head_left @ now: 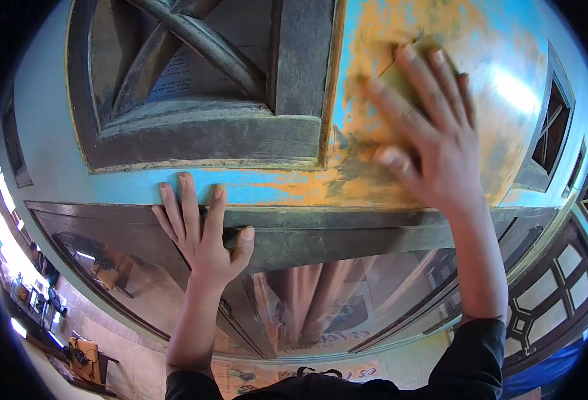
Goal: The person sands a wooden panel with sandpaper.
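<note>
My right hand (437, 140) presses a yellowish-brown piece of sandpaper (427, 48) flat against the upper wall. The fingers lie over the sandpaper and are slightly blurred, and part of it is hidden under them. Around it the wall (367, 167) shows worn patches of orange, blue and dark smudges. Lower and to the left, my left hand (204, 233) rests with spread fingers, holding nothing. Its fingertips touch the blue strip (130, 183) of wall, and its palm is over the dark wooden frame (320, 237) below.
A dark wooden vent frame (200, 143) with crossed bars is set in the wall at upper left. Glass panes (374, 293) with reflections lie below the beam. A lattice-patterned door (554, 300) stands at right. Down at left are a tiled floor (134, 360) and a brown bag (84, 360).
</note>
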`<state>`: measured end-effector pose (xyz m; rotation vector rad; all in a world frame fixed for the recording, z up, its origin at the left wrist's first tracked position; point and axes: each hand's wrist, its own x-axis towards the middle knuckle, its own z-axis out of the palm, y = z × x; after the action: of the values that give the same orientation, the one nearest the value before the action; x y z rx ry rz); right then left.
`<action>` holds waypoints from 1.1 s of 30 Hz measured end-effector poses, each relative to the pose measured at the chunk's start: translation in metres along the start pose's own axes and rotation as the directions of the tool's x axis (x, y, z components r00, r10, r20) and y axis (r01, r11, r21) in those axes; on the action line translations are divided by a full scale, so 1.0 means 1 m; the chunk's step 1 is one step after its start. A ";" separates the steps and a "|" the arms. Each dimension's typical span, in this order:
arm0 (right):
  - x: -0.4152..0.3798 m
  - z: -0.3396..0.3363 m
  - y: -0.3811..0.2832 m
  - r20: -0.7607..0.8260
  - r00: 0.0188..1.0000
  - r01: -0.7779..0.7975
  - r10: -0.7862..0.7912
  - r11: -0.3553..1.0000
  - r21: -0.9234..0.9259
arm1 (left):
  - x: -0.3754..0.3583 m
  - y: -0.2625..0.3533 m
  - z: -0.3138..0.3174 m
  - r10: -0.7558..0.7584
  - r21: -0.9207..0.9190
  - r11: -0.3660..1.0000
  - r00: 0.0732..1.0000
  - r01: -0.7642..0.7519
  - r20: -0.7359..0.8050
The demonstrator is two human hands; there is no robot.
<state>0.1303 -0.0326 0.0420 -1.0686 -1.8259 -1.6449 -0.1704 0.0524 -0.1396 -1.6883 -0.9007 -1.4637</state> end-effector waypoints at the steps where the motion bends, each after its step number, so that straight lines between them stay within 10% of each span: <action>1: -0.001 0.001 -0.005 -0.016 0.998 -0.060 0.060 0.998 0.013 | 0.000 0.000 0.001 -0.001 -0.003 1.000 1.000 0.001 -0.006; 8: -0.055 0.010 -0.077 0.182 0.979 0.056 -0.087 0.984 0.169 | 0.004 0.001 -0.003 0.058 0.048 0.997 0.998 -0.059 0.007; 12: -0.042 0.010 -0.051 0.020 0.953 -0.303 0.303 0.942 0.145 | 0.003 0.002 -0.001 0.050 0.048 0.998 0.999 -0.050 -0.002; 18: -0.062 0.011 -0.105 0.203 0.979 -0.036 -0.008 0.977 0.211 | -0.003 -0.002 0.001 -0.031 -0.069 0.997 0.999 0.030 -0.010; 33: -0.060 0.001 -0.115 0.274 0.954 -0.172 0.120 0.970 0.175 | -0.005 -0.002 0.000 -0.038 -0.030 0.999 0.999 0.039 0.014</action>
<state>0.0760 -0.0441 -0.0752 -1.3473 -1.9713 -1.2556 -0.1727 0.0529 -0.1447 -1.7136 -0.9277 -1.4999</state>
